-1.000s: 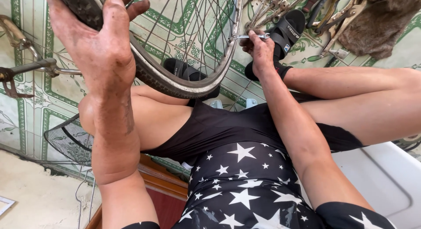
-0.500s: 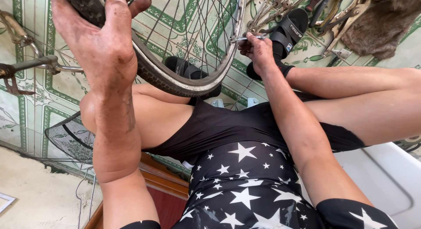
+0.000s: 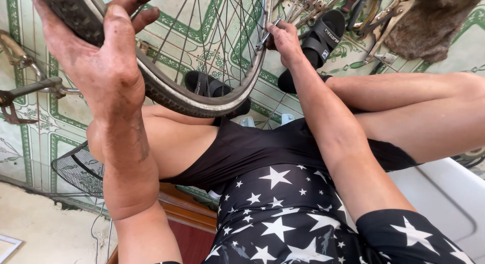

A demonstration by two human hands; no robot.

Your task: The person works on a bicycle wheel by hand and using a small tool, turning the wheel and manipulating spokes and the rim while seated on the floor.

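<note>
A bicycle wheel [image 3: 202,100] with a black tyre, metal rim and thin spokes rests across my lap. My left hand [image 3: 103,57], dirty with grease, grips the tyre at the wheel's upper left. My right hand [image 3: 284,39] is closed on a small metal tool [image 3: 268,32] pressed against the rim on the wheel's right side. My knees are spread, and my feet in black sandals [image 3: 323,34] rest on the tiled floor beyond the wheel.
Several pliers and wrenches [image 3: 374,14] lie on the green patterned tiles at the upper right beside a brown rag [image 3: 429,21]. A bicycle part with a pedal [image 3: 30,87] is at the left. A wire basket [image 3: 78,168] sits below my left knee.
My right hand with the tool has shifted slightly up along the rim. My left hand keeps its grip on the tyre.
</note>
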